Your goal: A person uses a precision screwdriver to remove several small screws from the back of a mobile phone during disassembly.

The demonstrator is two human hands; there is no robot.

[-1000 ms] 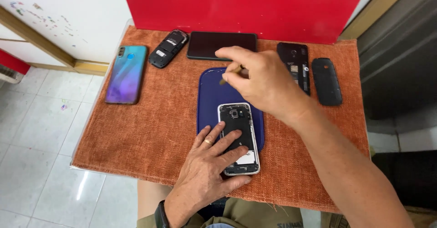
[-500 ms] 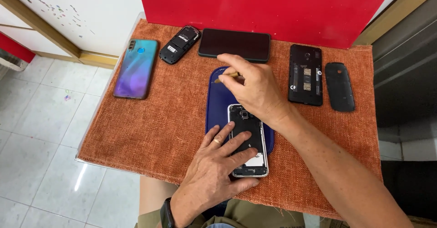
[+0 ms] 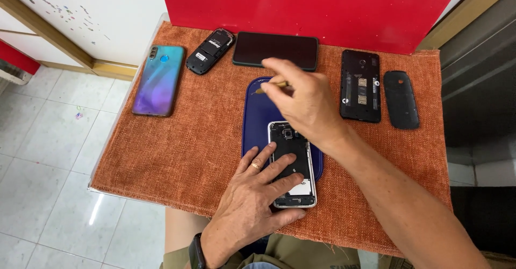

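An opened phone (image 3: pixel 291 151) with its back removed and a silver frame lies on a dark blue cover (image 3: pixel 258 113) on the orange cloth. My left hand (image 3: pixel 252 204), a ring on one finger, presses flat on the phone's lower half and holds it still. My right hand (image 3: pixel 306 102) hovers over the phone's top end and pinches a small thin tool (image 3: pixel 267 88) whose tip points left, above the blue cover. The tip is not touching the phone.
On the orange cloth (image 3: pixel 177 145) lie a teal-purple phone (image 3: pixel 159 79), a small black opened phone (image 3: pixel 210 51), a black slab phone (image 3: pixel 276 49), a black opened phone (image 3: pixel 360 85) and a black back cover (image 3: pixel 400 98). A red panel (image 3: pixel 322 5) stands behind; tiled floor at left.
My right hand has lifted slightly and shifted up away from the phone's top, the tool still pinched. The left hand stays pressed on the phone. The camera view has drifted.
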